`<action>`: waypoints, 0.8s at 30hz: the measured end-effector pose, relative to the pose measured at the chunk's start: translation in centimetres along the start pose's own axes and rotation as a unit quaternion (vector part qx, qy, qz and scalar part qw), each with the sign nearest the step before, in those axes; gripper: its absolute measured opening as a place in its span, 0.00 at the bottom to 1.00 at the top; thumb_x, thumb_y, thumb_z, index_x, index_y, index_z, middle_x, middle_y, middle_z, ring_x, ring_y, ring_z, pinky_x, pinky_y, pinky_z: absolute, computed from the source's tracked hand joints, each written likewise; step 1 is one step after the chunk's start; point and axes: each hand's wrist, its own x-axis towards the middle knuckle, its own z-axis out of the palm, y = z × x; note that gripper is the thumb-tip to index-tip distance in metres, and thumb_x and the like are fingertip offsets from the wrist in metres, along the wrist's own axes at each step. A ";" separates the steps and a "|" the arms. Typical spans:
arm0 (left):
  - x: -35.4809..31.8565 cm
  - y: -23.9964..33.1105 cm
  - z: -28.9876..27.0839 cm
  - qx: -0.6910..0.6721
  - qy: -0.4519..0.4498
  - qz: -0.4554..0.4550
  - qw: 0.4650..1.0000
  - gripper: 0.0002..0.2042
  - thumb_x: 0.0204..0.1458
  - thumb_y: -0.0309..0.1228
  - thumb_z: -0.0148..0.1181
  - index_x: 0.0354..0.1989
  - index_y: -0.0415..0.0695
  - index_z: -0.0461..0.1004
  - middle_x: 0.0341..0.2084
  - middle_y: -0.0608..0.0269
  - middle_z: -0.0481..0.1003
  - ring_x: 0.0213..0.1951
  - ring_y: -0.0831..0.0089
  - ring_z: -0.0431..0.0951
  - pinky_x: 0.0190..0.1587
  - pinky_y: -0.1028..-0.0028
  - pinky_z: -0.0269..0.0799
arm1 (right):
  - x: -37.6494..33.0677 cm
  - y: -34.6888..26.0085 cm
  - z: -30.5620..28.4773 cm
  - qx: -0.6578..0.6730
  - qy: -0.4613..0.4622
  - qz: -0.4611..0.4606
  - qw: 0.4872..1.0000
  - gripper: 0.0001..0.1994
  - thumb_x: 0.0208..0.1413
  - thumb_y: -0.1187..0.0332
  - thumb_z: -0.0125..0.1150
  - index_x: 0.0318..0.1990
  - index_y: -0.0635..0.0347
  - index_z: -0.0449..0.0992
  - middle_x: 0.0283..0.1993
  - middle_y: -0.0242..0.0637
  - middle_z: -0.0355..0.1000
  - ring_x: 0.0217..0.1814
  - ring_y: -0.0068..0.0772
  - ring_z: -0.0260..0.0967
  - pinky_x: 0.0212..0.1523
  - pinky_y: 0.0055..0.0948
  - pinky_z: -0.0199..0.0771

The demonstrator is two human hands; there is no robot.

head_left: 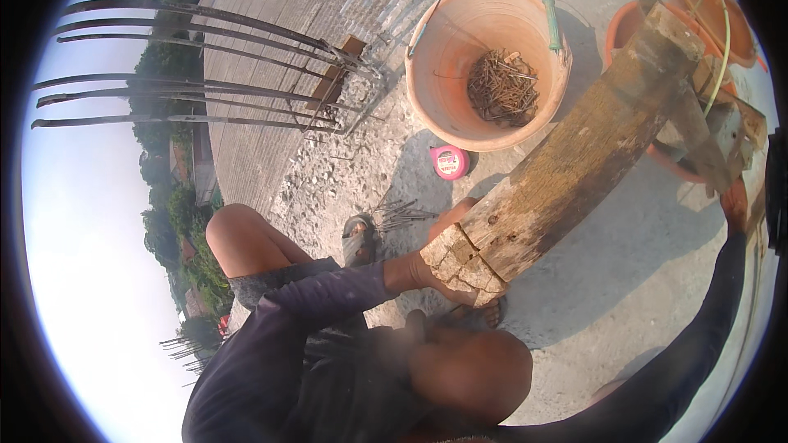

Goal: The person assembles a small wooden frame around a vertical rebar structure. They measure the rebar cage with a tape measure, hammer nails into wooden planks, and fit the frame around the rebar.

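Timber: a thick, weathered beam (566, 160), its near end cracked, slants above the concrete slab (599, 303) toward the orange buckets at upper right.
Left hand: (420, 274) closed around the beam's cracked end.
Right hand: (735, 207) near the far end, beside a blurred object — grip cannot be told.
Bucket: (435, 74) holds nails (502, 92); pink tape measure (449, 162) just beside it.
Slab's left edge: steel rods (197, 10) jut out — rubble around their base.
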 end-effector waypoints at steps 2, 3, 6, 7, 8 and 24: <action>0.2 -0.4 -0.1 -0.009 -0.008 -0.001 1.000 0.44 0.38 0.46 0.84 0.61 0.42 0.64 0.52 0.59 0.69 0.54 0.66 0.72 0.57 0.66 0.69 | -0.4 0.1 0.4 0.019 -0.001 0.007 1.000 0.17 0.54 0.64 0.64 0.50 0.60 0.77 0.51 0.42 0.74 0.57 0.43 0.72 0.60 0.42 0.70; 0.4 -0.7 -0.1 -0.013 -0.010 0.000 1.000 0.45 0.37 0.45 0.84 0.62 0.42 0.64 0.53 0.59 0.69 0.54 0.67 0.72 0.58 0.67 0.69 | -0.7 0.0 0.6 0.028 -0.003 0.010 1.000 0.17 0.54 0.65 0.64 0.50 0.60 0.77 0.51 0.43 0.74 0.57 0.44 0.72 0.61 0.43 0.70; 0.9 -1.0 -0.1 -0.030 -0.015 -0.006 0.999 0.46 0.36 0.44 0.85 0.62 0.41 0.63 0.53 0.59 0.70 0.55 0.68 0.72 0.59 0.68 0.68 | -1.2 -0.1 1.0 0.049 -0.002 0.015 0.999 0.17 0.54 0.66 0.64 0.51 0.61 0.78 0.52 0.45 0.74 0.58 0.46 0.72 0.62 0.44 0.71; 1.0 -0.9 -0.1 -0.030 -0.017 -0.005 0.999 0.46 0.35 0.44 0.85 0.62 0.40 0.63 0.54 0.60 0.70 0.56 0.68 0.72 0.60 0.68 0.67 | -1.4 -0.1 1.0 0.059 -0.001 0.018 0.998 0.17 0.54 0.66 0.64 0.51 0.61 0.78 0.52 0.45 0.75 0.58 0.47 0.72 0.63 0.44 0.71; 1.0 -0.7 -0.1 -0.030 -0.019 -0.007 0.999 0.47 0.35 0.43 0.86 0.62 0.40 0.63 0.54 0.60 0.70 0.56 0.68 0.72 0.60 0.68 0.67 | -1.6 -0.1 1.0 0.067 0.000 0.019 0.998 0.18 0.54 0.66 0.64 0.51 0.62 0.78 0.53 0.46 0.75 0.58 0.47 0.72 0.63 0.44 0.71; -1.6 -1.6 -3.3 -0.253 0.034 -0.315 0.914 0.54 0.47 0.32 0.80 0.78 0.41 0.47 0.73 0.54 0.59 0.72 0.65 0.60 0.73 0.65 0.56 | -3.9 -0.8 1.9 0.083 0.103 0.028 0.991 0.19 0.57 0.68 0.60 0.55 0.62 0.78 0.56 0.54 0.76 0.59 0.59 0.72 0.63 0.51 0.71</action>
